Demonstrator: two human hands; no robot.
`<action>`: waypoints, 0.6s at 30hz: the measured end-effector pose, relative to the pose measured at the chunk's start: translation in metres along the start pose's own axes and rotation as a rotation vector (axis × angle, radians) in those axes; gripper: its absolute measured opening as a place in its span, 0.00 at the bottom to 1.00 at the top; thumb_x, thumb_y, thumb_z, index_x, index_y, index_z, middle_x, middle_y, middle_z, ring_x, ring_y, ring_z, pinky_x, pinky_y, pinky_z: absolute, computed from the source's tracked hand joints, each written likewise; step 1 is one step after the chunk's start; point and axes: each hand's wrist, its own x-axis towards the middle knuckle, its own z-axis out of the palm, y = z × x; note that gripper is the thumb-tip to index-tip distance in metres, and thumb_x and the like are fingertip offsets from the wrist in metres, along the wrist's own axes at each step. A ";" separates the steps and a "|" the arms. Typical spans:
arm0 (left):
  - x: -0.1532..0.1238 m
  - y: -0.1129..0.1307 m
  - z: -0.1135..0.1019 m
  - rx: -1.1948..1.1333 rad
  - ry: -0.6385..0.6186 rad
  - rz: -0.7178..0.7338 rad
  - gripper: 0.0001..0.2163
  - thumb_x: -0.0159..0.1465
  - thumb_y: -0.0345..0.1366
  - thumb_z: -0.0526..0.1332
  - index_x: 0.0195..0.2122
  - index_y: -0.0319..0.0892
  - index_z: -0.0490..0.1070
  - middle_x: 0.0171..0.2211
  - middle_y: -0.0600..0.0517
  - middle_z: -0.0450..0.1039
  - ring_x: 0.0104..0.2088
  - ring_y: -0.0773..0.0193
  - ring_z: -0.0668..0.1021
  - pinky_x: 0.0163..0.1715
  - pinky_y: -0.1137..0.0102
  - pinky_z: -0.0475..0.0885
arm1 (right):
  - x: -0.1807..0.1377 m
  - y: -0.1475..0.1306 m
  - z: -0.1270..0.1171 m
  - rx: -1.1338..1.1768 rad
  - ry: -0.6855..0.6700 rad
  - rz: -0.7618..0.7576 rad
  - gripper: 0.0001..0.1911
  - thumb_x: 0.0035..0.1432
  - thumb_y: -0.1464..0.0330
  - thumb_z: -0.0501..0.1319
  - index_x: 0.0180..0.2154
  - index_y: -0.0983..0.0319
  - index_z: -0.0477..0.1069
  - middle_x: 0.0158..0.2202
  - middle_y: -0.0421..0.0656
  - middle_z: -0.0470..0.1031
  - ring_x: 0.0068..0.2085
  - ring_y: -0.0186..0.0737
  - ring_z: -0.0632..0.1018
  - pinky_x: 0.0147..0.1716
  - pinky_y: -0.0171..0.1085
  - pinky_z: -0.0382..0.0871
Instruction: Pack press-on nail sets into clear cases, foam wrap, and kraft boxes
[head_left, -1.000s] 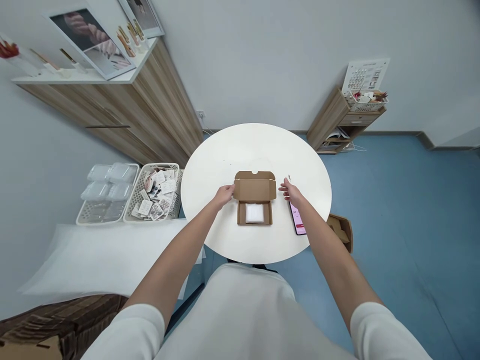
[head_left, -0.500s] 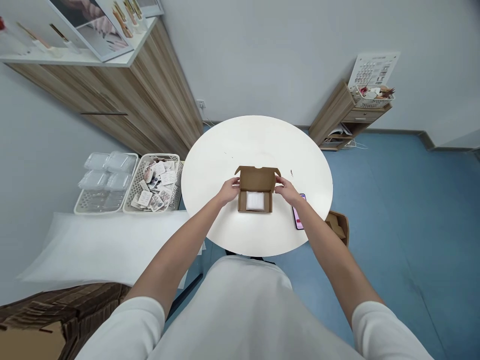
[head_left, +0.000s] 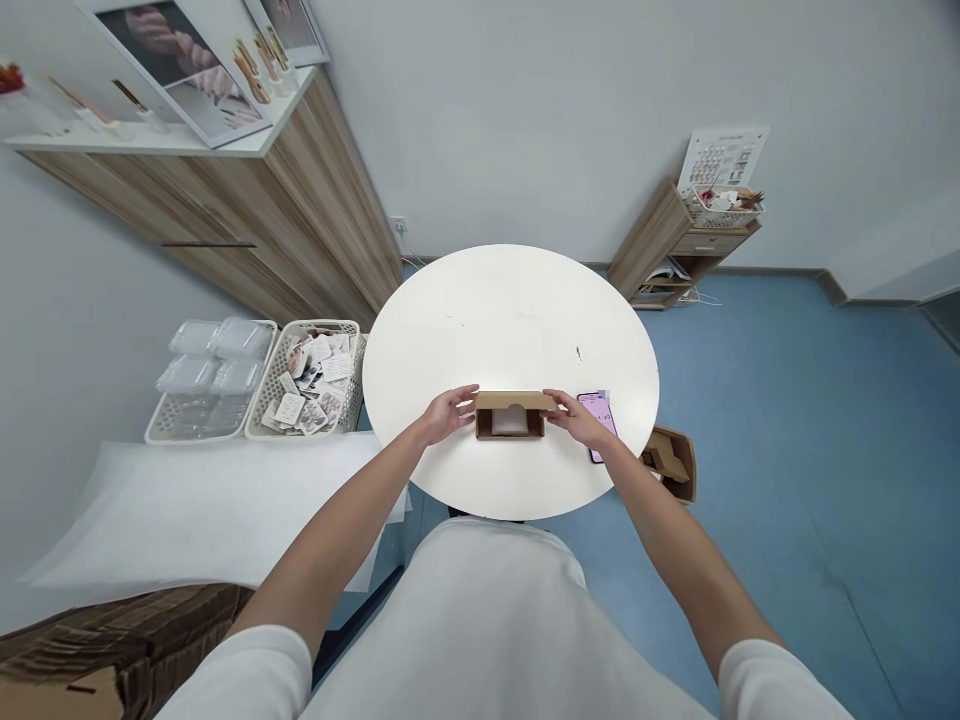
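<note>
A small brown cardboard box stands on the round white table, its lid tipped forward over the opening. Inside, under the lid, lies a white wrapped packet, partly covered. At the box's left side is my left hand, fingers spread, their tips reaching the lid's edge. My right hand grips the lid's right corner with fingers and thumb. Just right of that hand a phone with a lit pink screen lies on the table, partly behind my wrist.
Left of the table are a white basket of cards and another basket with clear plastic boxes. White sheets lie below them. An open carton sits on the floor at right. A wooden cabinet and small shelf unit stand behind.
The box's lid has swung from upright to tilted forward, covering more of the packet. Both hands have come toward me along the box's sides. The view has shifted slightly.
</note>
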 end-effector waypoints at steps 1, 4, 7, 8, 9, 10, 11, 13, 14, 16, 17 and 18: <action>-0.003 0.000 0.001 0.022 -0.007 -0.006 0.18 0.58 0.37 0.48 0.48 0.41 0.66 0.51 0.45 0.63 0.49 0.56 0.69 0.44 0.62 0.69 | -0.002 0.002 0.000 -0.012 -0.003 0.003 0.25 0.51 0.70 0.55 0.52 0.52 0.59 0.53 0.42 0.60 0.47 0.37 0.70 0.49 0.40 0.63; -0.011 -0.003 0.007 0.213 -0.031 -0.022 0.19 0.59 0.46 0.50 0.47 0.45 0.66 0.52 0.46 0.63 0.51 0.55 0.68 0.43 0.63 0.68 | -0.004 0.010 0.001 -0.026 -0.020 0.012 0.23 0.50 0.70 0.54 0.50 0.54 0.63 0.53 0.42 0.63 0.51 0.39 0.67 0.51 0.41 0.61; -0.016 -0.012 0.014 0.443 -0.006 -0.007 0.23 0.54 0.46 0.58 0.50 0.45 0.63 0.52 0.45 0.64 0.49 0.56 0.70 0.43 0.65 0.68 | -0.007 0.015 0.006 0.020 -0.012 0.056 0.21 0.51 0.69 0.52 0.48 0.54 0.65 0.52 0.41 0.65 0.50 0.40 0.68 0.49 0.41 0.63; -0.017 -0.016 0.015 0.506 0.039 0.006 0.26 0.53 0.46 0.60 0.52 0.44 0.61 0.52 0.44 0.64 0.48 0.56 0.71 0.43 0.65 0.68 | -0.008 0.016 0.009 0.031 0.010 0.075 0.20 0.51 0.68 0.51 0.48 0.55 0.65 0.52 0.41 0.65 0.50 0.39 0.68 0.48 0.41 0.64; -0.017 -0.022 0.016 0.560 0.094 0.017 0.28 0.53 0.45 0.60 0.54 0.44 0.58 0.53 0.43 0.62 0.46 0.56 0.72 0.42 0.66 0.68 | -0.009 0.018 0.012 0.032 0.047 0.091 0.20 0.52 0.67 0.51 0.48 0.55 0.65 0.52 0.42 0.65 0.49 0.39 0.69 0.47 0.41 0.65; -0.017 -0.027 0.016 0.603 0.146 0.024 0.29 0.53 0.46 0.60 0.55 0.44 0.56 0.54 0.43 0.61 0.45 0.57 0.72 0.41 0.66 0.68 | -0.010 0.019 0.016 0.019 0.095 0.103 0.19 0.53 0.65 0.51 0.48 0.56 0.65 0.52 0.42 0.65 0.49 0.39 0.69 0.46 0.40 0.65; -0.017 -0.033 0.016 0.636 0.192 0.022 0.30 0.53 0.46 0.60 0.56 0.44 0.54 0.54 0.42 0.59 0.45 0.57 0.73 0.40 0.66 0.68 | -0.010 0.021 0.021 -0.001 0.145 0.115 0.20 0.53 0.63 0.52 0.48 0.57 0.64 0.51 0.43 0.65 0.48 0.39 0.69 0.46 0.40 0.65; -0.015 -0.043 0.015 0.665 0.263 -0.005 0.32 0.54 0.47 0.59 0.57 0.44 0.51 0.54 0.41 0.60 0.44 0.58 0.73 0.39 0.67 0.68 | -0.010 0.027 0.029 -0.042 0.227 0.143 0.23 0.52 0.60 0.54 0.50 0.59 0.62 0.50 0.46 0.66 0.47 0.39 0.70 0.45 0.39 0.65; -0.014 -0.048 0.014 0.668 0.287 -0.023 0.32 0.54 0.46 0.59 0.57 0.43 0.51 0.53 0.41 0.61 0.44 0.58 0.73 0.38 0.68 0.68 | -0.010 0.030 0.033 -0.052 0.253 0.163 0.25 0.51 0.59 0.55 0.50 0.59 0.61 0.50 0.47 0.66 0.47 0.39 0.70 0.44 0.38 0.65; -0.010 -0.056 0.013 0.671 0.339 -0.046 0.32 0.53 0.44 0.60 0.56 0.41 0.52 0.51 0.41 0.63 0.45 0.58 0.72 0.38 0.69 0.68 | -0.007 0.038 0.040 -0.046 0.276 0.208 0.27 0.49 0.58 0.57 0.50 0.61 0.59 0.48 0.48 0.66 0.45 0.39 0.71 0.42 0.37 0.65; -0.008 -0.058 0.012 0.674 0.363 -0.051 0.31 0.53 0.43 0.60 0.56 0.41 0.53 0.50 0.41 0.64 0.45 0.58 0.72 0.38 0.69 0.68 | -0.005 0.041 0.042 -0.036 0.287 0.226 0.27 0.49 0.59 0.57 0.50 0.61 0.59 0.47 0.48 0.67 0.45 0.39 0.71 0.42 0.36 0.65; -0.006 -0.061 0.012 0.674 0.375 -0.053 0.29 0.53 0.42 0.60 0.54 0.40 0.55 0.49 0.42 0.66 0.44 0.58 0.72 0.38 0.70 0.68 | -0.003 0.045 0.044 -0.027 0.299 0.241 0.26 0.49 0.59 0.57 0.49 0.61 0.59 0.47 0.48 0.68 0.44 0.38 0.71 0.41 0.36 0.65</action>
